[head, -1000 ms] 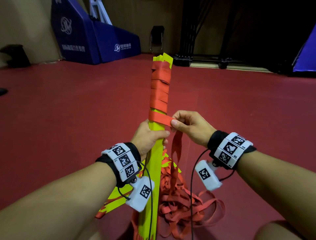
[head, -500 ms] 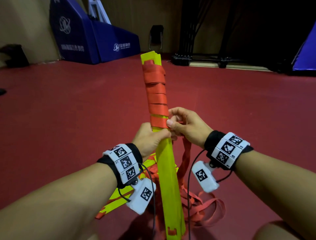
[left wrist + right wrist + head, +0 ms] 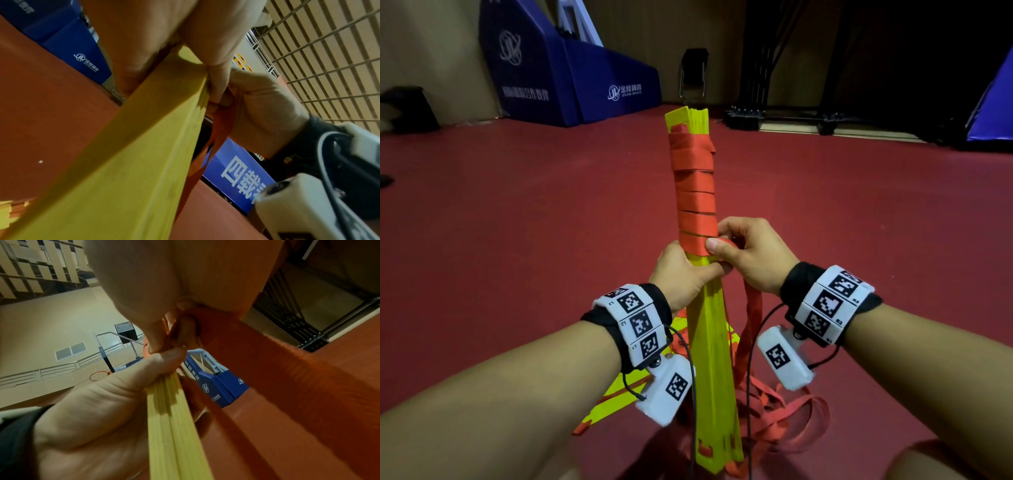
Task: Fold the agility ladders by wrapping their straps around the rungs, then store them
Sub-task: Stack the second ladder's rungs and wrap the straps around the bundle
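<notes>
Orange webbing lay nearest, a loose strap pile (image 3: 784, 407) on the red floor (image 3: 500, 222) at about 5 o'clock from the bundle's foot; spare yellow rungs (image 3: 616, 394) fanned out at 7 o'clock, low behind the left wrist; between them rose the yellow rung bundle (image 3: 714, 359), held upright with its lower end near the bottom of the head view.

The left hand (image 3: 681, 274) was clamped round the bundle just below the wrapped section, thumb across the front; the right hand (image 3: 751, 255) sat at 3 o'clock of it, touching it, thumb and fingers pinching the orange strap (image 3: 753, 308) tight against the bundle's right edge; the right wrist view showed the strap running out of that pinch and down toward the pile.

Above the hands, the wrapped turns (image 3: 695, 202) covered the bundle's upper part, roughly 7 bands, with bare yellow tips showing at 12 o'clock.

Judging from this, the wrapping step was in hand and well short of done, since most of the bundle below the grip was bare; the next move would call for carrying the strap round the back under tension while the left hand slid lower; slack could let the turns loosen.

Farthest off stood blue padded mats (image 3: 558, 78) at 11 o'clock and a dark folding chair (image 3: 693, 77) at 12 o'clock.
</notes>
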`<state>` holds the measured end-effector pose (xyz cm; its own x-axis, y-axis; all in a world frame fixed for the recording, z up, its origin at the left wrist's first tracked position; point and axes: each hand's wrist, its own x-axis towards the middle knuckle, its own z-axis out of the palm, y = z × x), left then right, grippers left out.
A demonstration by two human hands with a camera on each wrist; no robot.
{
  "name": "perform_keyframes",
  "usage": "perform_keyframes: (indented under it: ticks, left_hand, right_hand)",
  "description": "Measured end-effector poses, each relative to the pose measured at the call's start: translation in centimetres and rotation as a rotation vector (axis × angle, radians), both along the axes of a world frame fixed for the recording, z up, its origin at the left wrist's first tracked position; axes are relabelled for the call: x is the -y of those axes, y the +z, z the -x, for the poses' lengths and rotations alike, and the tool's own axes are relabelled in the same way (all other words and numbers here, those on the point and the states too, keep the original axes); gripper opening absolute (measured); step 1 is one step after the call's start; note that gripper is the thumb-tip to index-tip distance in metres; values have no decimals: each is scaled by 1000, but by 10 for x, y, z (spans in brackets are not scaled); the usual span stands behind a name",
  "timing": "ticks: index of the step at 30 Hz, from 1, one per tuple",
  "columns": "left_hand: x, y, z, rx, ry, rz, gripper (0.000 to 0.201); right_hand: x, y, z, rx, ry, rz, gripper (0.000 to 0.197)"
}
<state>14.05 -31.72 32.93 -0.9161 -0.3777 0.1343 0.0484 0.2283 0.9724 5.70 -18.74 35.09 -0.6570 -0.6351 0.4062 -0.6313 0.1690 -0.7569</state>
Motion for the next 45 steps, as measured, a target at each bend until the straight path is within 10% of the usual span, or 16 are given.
perform_keyframes:
  ticks: [10, 20, 26, 45]
  left_hand:
    - [-3, 2, -2, -17, 146, -144, 27]
    - [0, 10, -1, -34, 58, -374, 4]
    - [-2, 12, -3, 34, -75, -416, 11]
    - [-7, 3, -3, 60, -88, -394, 13]
  right_hand:
    - [1, -2, 5, -42, -166, -61, 26]
    - [-14, -4, 12, 154, 26, -75, 40]
    - [-9, -7, 4, 276, 101, 3, 14]
    - [4, -19, 4, 356, -157, 35, 53]
